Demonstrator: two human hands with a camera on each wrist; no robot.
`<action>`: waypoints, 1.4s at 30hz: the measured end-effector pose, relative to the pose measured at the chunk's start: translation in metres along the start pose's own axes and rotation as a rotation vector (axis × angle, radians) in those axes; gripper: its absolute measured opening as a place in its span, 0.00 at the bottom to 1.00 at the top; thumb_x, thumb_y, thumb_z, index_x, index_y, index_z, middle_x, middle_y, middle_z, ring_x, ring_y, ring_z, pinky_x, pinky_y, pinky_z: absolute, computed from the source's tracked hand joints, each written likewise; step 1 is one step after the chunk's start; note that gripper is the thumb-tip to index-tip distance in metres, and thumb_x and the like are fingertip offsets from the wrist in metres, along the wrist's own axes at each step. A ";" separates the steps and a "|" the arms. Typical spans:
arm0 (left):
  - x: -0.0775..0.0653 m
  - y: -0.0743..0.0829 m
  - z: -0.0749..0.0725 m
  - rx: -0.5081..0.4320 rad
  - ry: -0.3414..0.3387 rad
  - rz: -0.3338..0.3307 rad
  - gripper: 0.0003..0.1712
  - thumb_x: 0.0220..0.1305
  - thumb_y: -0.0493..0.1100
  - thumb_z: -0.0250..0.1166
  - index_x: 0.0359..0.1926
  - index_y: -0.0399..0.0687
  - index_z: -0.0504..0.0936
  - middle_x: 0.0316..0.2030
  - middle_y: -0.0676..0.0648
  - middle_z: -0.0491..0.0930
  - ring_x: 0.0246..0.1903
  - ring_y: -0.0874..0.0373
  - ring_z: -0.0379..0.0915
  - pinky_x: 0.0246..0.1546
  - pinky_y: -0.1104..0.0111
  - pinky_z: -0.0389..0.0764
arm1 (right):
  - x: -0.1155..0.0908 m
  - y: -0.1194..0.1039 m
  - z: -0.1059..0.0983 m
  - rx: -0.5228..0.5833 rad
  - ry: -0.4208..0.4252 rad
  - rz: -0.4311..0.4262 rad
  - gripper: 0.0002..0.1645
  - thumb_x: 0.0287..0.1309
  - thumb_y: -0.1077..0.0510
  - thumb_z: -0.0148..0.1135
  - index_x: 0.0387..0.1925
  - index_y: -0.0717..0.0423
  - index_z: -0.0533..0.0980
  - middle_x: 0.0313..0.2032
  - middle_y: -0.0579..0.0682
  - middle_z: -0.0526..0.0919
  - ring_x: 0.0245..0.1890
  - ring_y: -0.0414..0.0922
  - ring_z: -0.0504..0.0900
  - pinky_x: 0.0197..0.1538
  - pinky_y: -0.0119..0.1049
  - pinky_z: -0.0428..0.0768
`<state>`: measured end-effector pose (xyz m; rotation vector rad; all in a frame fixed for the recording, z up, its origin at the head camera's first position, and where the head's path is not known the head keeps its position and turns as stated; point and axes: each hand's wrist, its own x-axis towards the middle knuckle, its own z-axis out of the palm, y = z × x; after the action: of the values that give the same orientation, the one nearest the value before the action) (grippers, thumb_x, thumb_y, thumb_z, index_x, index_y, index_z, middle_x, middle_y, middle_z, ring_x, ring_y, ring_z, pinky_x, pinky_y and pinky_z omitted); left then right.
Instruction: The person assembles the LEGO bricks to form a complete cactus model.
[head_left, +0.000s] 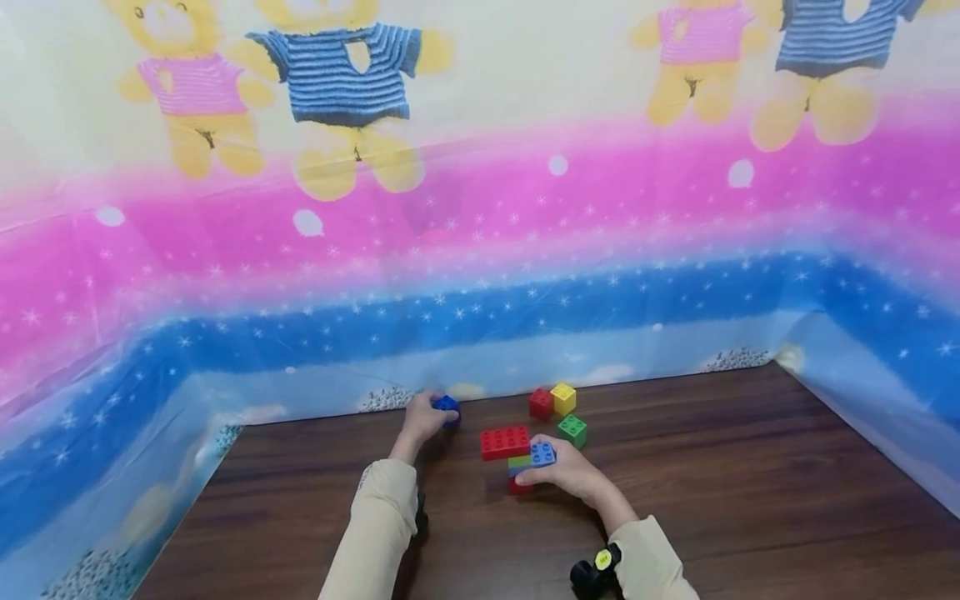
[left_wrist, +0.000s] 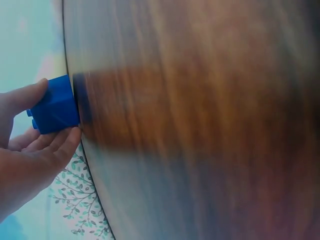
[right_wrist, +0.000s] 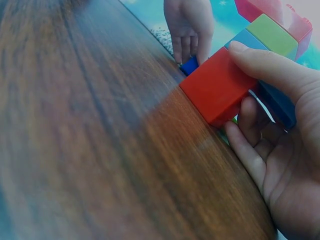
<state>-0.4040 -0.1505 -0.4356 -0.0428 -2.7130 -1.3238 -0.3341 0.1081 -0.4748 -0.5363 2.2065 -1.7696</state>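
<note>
My left hand (head_left: 422,421) pinches a dark blue toy brick (head_left: 447,407) between thumb and fingers at the back edge of the table. In the left wrist view, the brick (left_wrist: 56,107) shows its studs turned toward the palm side. My right hand (head_left: 572,475) grips a stack of joined bricks. A red brick (right_wrist: 217,85) forms its bottom, close over the wood, with blue and lime green (right_wrist: 272,36) layers above. A long red brick (head_left: 504,443) tops the stack and juts left, while a lighter blue brick (head_left: 543,454) sticks out on the right, partly behind the fingers.
Behind the right hand sit a loose red brick (head_left: 541,403), a yellow brick (head_left: 563,399) beside it and a green brick (head_left: 572,430) nearer. A printed cloth backdrop (head_left: 480,333) rises along the back and sides of the dark wooden table (head_left: 750,483).
</note>
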 end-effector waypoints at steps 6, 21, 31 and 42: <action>-0.005 -0.002 -0.005 0.001 -0.006 0.003 0.27 0.61 0.36 0.65 0.58 0.24 0.73 0.57 0.26 0.74 0.58 0.33 0.72 0.56 0.49 0.78 | 0.003 0.003 0.005 0.009 -0.010 -0.004 0.26 0.52 0.53 0.73 0.47 0.60 0.72 0.38 0.46 0.82 0.40 0.41 0.80 0.47 0.33 0.79; -0.009 -0.002 -0.022 -0.088 -0.003 0.013 0.24 0.61 0.35 0.64 0.57 0.26 0.74 0.58 0.27 0.73 0.60 0.34 0.69 0.60 0.47 0.74 | 0.006 -0.005 0.002 -0.023 0.010 -0.014 0.26 0.53 0.54 0.72 0.48 0.61 0.71 0.39 0.49 0.82 0.40 0.43 0.79 0.47 0.33 0.80; -0.021 0.004 -0.031 -0.233 -0.015 -0.024 0.25 0.64 0.36 0.61 0.60 0.30 0.71 0.60 0.26 0.70 0.60 0.34 0.69 0.54 0.52 0.80 | 0.001 -0.001 0.005 -0.045 0.025 0.003 0.26 0.53 0.53 0.72 0.49 0.60 0.71 0.41 0.51 0.82 0.41 0.43 0.79 0.47 0.34 0.80; -0.032 0.022 -0.039 -0.290 -0.026 -0.017 0.26 0.65 0.37 0.60 0.62 0.32 0.69 0.58 0.27 0.71 0.57 0.36 0.72 0.55 0.51 0.79 | 0.001 0.001 0.000 -0.031 0.000 -0.021 0.26 0.52 0.53 0.72 0.47 0.61 0.71 0.39 0.49 0.81 0.39 0.43 0.79 0.46 0.34 0.79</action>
<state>-0.3667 -0.1664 -0.3983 -0.0639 -2.5238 -1.7216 -0.3348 0.1078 -0.4763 -0.5682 2.2397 -1.7487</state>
